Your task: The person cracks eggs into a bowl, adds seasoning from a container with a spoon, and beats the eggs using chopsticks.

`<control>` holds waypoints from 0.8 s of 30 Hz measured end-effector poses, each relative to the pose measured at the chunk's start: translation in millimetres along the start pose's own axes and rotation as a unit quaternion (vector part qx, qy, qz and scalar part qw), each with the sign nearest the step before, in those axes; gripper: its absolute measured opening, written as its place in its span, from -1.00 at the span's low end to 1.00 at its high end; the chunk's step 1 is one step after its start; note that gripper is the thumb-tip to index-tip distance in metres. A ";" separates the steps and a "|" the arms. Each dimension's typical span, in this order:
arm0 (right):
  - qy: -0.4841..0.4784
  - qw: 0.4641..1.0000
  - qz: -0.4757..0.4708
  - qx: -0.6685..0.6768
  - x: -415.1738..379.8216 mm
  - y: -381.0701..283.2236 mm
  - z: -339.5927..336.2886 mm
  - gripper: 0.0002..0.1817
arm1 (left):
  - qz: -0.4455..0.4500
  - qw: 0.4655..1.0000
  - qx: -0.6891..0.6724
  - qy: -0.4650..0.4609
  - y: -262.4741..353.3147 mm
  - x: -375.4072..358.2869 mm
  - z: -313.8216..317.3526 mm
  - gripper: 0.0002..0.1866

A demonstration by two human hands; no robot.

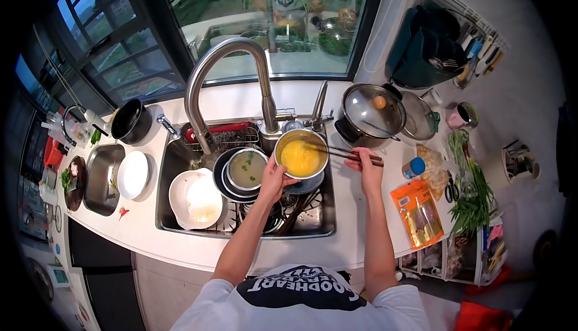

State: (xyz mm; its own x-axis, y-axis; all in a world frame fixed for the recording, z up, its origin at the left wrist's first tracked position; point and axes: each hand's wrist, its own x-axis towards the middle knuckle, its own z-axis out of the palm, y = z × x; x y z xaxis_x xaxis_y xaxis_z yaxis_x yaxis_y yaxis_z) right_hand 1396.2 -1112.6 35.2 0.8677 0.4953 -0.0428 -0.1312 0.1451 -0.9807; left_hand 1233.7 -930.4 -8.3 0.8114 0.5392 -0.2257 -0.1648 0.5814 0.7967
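Note:
My left hand (275, 180) grips the rim of a metal bowl (279, 157) and holds it over the right part of the sink (330, 219). Yellow beaten egg (301, 158) fills the lower part of the bowl. In my right hand (366, 167) is a pair of dark chopsticks (346, 154), with their tips reaching into the egg. Just left of the bowl, a pot of cloudy liquid with green bits (247, 170) sits in stacked pans in the sink. A white bowl (195, 198) lies farther left in the same sink.
The curved faucet (229, 45) arches over the sink. At the right stand a glass-lidded pot (373, 111), a blue-capped jar (413, 168), an orange packet (416, 212) and green onions (471, 198). A black pot (130, 122) and white plate (133, 175) are at the left.

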 end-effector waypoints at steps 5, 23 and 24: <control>-0.067 0.997 0.048 -0.004 -4.3 -8.0 -3.1 -0.71 | 0.004 1.000 0.002 -0.007 1.2 -0.6 -0.7 -0.36; -0.006 1.000 -0.010 -0.003 -1.7 -6.4 0.6 -0.70 | 0.006 1.000 -0.005 -0.006 -2.2 -1.5 -1.7 -0.37; -0.052 0.998 0.031 -0.026 -2.5 -6.7 -3.5 -0.70 | 0.008 1.000 -0.007 -0.007 -1.9 -1.0 -1.7 -0.37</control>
State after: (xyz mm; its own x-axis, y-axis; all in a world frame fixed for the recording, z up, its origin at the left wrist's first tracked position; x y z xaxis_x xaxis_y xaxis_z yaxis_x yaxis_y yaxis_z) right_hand 1396.5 -1117.8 41.2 0.8041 0.5883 -0.0860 -0.1555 0.0684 -0.9855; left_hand 1232.3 -931.0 -10.6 0.8169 0.5391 -0.2053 -0.1846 0.5815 0.7923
